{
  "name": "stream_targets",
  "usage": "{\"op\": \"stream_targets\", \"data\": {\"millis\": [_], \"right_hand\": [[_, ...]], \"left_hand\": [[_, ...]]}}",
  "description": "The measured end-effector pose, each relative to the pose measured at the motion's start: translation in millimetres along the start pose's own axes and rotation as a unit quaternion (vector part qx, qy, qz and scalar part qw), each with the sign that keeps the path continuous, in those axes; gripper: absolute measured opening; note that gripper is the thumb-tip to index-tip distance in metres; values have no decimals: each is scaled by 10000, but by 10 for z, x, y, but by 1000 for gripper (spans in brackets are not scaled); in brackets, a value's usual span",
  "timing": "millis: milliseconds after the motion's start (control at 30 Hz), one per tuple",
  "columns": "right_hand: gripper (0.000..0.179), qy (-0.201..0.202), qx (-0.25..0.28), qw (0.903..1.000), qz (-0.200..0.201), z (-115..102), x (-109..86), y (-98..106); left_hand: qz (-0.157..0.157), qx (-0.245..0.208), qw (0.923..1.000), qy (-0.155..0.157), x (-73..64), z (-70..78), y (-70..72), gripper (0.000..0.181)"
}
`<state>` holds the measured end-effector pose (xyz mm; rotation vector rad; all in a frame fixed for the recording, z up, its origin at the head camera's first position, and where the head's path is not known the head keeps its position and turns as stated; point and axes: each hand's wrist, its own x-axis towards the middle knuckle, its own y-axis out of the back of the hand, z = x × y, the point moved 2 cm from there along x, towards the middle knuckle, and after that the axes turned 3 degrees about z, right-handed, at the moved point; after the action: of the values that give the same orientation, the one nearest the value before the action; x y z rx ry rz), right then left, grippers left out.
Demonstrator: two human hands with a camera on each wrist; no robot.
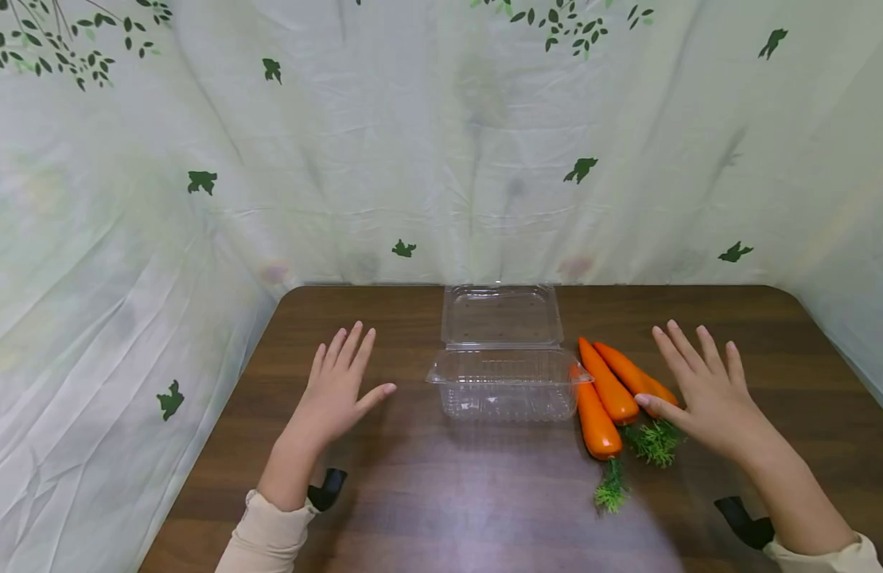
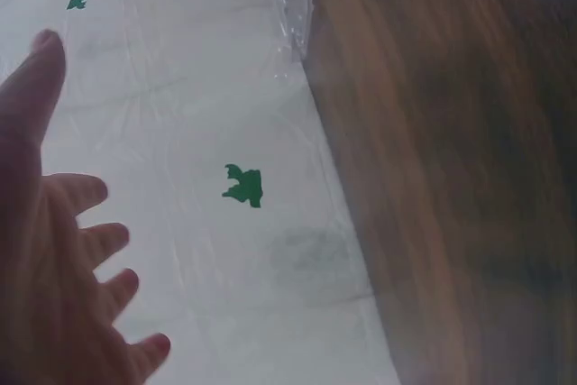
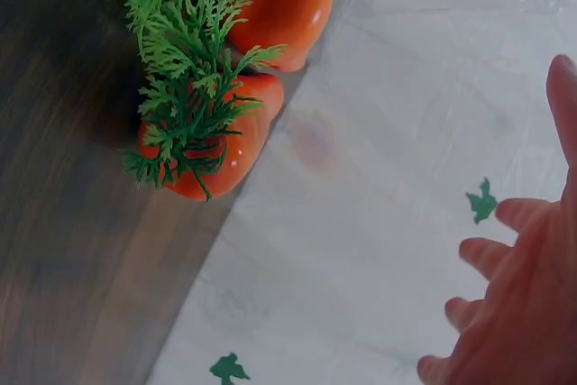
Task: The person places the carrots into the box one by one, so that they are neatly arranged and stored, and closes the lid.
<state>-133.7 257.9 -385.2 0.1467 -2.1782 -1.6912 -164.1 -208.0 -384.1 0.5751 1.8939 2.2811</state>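
Note:
In the head view a clear plastic clamshell box (image 1: pixel 509 398) stands at mid-table, its hinged lid (image 1: pixel 500 317) folded back toward the far edge. Three orange carrots (image 1: pixel 608 383) with green leafy tops (image 1: pixel 655 442) lie together just right of it, one overlapping the box's right rim. My left hand (image 1: pixel 339 386) hovers left of the box, fingers straight and spread, holding nothing. On the other side my right hand (image 1: pixel 713 398) is spread too, its thumb overlapping the rightmost carrot in this view. The right wrist view shows leafy tops (image 3: pixel 194 69) close up, apart from the fingers.
Everything stands on a brown wooden table (image 1: pixel 441 493) with rounded far corners. A pale curtain (image 1: pixel 384 159) with green leaf and bird prints hangs behind the table and along its sides. Black straps (image 1: pixel 328 489) sit at both wrists, beside cream sleeves (image 1: pixel 266 532).

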Motion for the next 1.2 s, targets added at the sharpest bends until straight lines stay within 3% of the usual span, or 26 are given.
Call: {"op": "stream_targets", "data": {"millis": [433,600,700,800,900,1067,1200], "right_hand": [[87,185,785,9959,405,-11,22,-68],[85,157,1018,9936,465,-9,22,-87],[84,65,1139,9926,423,2,15,-99],[84,-63,1271,9912,352,25,-9,-121],[83,-187,1404,9894,327,53,-40,-149],[81,-425,1644,9851,285,84,-88,-203],[78,-575,1796,9817,253,102,-126,-249]], "left_hand": [[1066,-723,9910,-364,68,152,-70,71],[1226,-1284,9839,-193,82,251,-151,67],[1282,-1812,9748,214,88,321,-178,63],[1254,-2562,9556,742,100,387,-193,59],[1073,-3377,9278,1165,127,451,-201,56],[608,-4327,8870,1497,165,530,-231,55],[196,-5057,8475,1601,173,645,-156,50]]}}
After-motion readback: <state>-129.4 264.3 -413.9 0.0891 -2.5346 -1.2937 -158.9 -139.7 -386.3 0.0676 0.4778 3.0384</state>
